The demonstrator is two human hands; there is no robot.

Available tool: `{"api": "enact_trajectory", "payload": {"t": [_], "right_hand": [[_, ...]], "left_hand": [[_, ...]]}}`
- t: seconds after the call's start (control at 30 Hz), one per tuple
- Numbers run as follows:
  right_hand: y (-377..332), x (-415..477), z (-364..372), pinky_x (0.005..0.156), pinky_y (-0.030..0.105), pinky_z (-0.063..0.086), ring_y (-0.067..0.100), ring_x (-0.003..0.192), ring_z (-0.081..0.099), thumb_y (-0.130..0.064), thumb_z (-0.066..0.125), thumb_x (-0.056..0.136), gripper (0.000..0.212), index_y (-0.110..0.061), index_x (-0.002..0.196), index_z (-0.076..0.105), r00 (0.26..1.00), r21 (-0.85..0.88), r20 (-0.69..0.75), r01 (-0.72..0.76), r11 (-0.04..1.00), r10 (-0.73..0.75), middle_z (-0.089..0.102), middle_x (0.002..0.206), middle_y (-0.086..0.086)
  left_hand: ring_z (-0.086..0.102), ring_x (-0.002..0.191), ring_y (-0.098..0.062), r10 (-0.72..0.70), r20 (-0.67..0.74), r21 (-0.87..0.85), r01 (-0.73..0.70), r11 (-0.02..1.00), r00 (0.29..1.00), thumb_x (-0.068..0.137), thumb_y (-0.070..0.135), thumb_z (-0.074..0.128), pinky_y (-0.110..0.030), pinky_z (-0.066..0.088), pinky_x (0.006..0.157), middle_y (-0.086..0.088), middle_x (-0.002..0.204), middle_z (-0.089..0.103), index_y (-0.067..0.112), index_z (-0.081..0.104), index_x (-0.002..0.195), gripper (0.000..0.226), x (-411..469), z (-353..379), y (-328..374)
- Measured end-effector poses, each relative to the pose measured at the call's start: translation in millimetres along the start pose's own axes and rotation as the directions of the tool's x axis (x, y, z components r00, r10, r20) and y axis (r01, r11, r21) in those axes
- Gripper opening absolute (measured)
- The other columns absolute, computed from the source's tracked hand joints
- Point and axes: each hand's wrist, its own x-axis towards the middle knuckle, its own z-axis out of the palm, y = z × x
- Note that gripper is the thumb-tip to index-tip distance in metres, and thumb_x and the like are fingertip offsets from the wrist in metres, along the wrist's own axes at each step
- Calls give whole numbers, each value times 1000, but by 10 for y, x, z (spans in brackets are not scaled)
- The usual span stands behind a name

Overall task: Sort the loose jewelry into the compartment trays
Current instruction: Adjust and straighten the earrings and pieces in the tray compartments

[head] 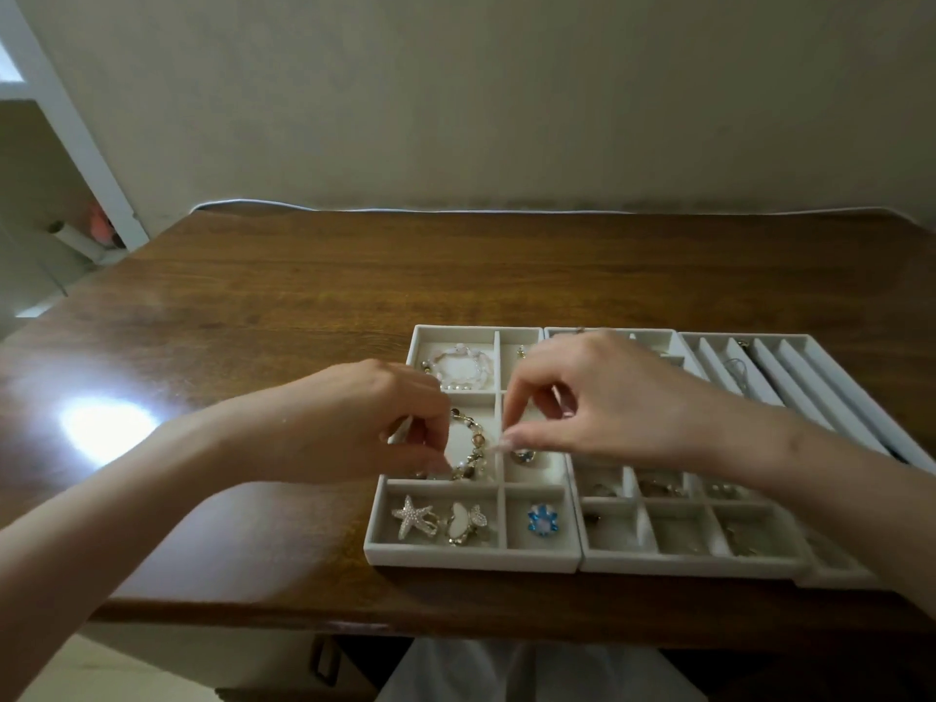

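The beaded bracelet (473, 445) is in the middle-left compartment of the left tray (471, 562), which sits near the table's (253, 296) front edge, right of centre. My left hand (375, 423) pinches its near end and my right hand (597, 397) pinches its right side by the divider. Best bet, I reckon: coil it flat, keep the beads off the divider, then let go gently.

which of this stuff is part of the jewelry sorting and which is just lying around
Job: beaded bracelet, pinched by left hand and right hand; pearl bracelet; starfish clip; blue flower piece; left tray; middle tray; slotted tray.
Lying about: white cable along the table's far edge; pink object and pale tube, far left.
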Motion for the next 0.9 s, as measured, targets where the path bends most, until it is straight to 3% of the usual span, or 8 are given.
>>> {"api": "enact_trajectory", "payload": {"t": [0.1, 0.2, 0.3, 0.43, 0.53, 0.63, 0.77, 0.9], "right_hand": [[199, -15, -120, 61, 27, 47, 6, 67, 53, -56, 60, 72, 24, -33, 80, 65, 997, 29, -55, -53, 998, 55, 61, 75, -8], [374, -62, -209, 60, 22, 42, 5, 67, 53, -49, 64, 78, 15, -34, 80, 64, 989, 46, -95, -105, 993, 109, 62, 76, -8], [496, -112, -218, 60, 20, 43, 5, 69, 53, -45, 64, 80, 13, -32, 83, 64, 985, 44, -94, -144, 989, 147, 62, 78, -8], [601, -125, -171, 61, 18, 44, 3, 71, 53, -43, 64, 80, 10, -33, 82, 65, 984, 42, -97, -149, 988, 152, 61, 78, -11], [630, -122, -154, 60, 15, 40, 0, 72, 53, -40, 64, 81, 8, -33, 82, 64, 982, 70, -125, -134, 989, 142, 61, 78, -12], [670, -127, -168, 61, 15, 42, 0, 73, 54, -37, 64, 82, 8, -29, 82, 66, 976, 96, -177, -112, 989, 128, 63, 80, -12], [734, -149, -188, 65, 11, 43, 0, 75, 56, -31, 65, 83, 7, -25, 82, 69, 963, 121, -232, -108, 987, 134, 64, 80, -11], [751, -168, -165, 66, 10, 43, -2, 75, 55, -25, 67, 84, 5, -21, 82, 69, 960, 141, -244, -106, 984, 138, 64, 79, -11]], "left_hand": [[52, 73, -5, -31, -88, -33, 28, 999, 996, 82, 43, 53, -13, 41, 61, 17, 76, 56, 25, 63, 81, 21, 107, -36, -20], [52, 69, -8, -60, -136, -15, 59, 998, 989, 85, 31, 58, -18, 42, 59, 16, 74, 55, 23, 61, 79, 11, 227, -36, -54], [52, 71, -4, -75, -147, -9, 75, 997, 986, 84, 22, 65, -14, 41, 60, 17, 74, 55, 25, 61, 79, 7, 337, -35, -46], [49, 76, 3, -40, -89, 41, 44, 998, 995, 82, 31, 67, -12, 41, 66, 18, 88, 55, 28, 64, 90, 9, 508, 50, 21], [40, 85, 6, 80, -34, 162, -73, 984, 996, 82, 34, 66, -9, 34, 75, 18, 99, 55, 32, 64, 101, 20, 645, 139, 65], [46, 94, -3, 156, 3, 220, -153, 963, 988, 84, 31, 65, -19, 36, 84, 15, 102, 59, 32, 64, 101, 17, 741, 172, 107], [56, 94, -4, 159, 58, 141, -166, 976, 986, 86, 26, 64, -31, 49, 82, 16, 100, 60, 30, 66, 97, 12, 767, 199, 138], [50, 81, 6, 163, 42, 70, -165, 984, 986, 85, 20, 66, -25, 51, 76, 25, 93, 48, 27, 66, 94, 12, 716, 210, 148]]}}
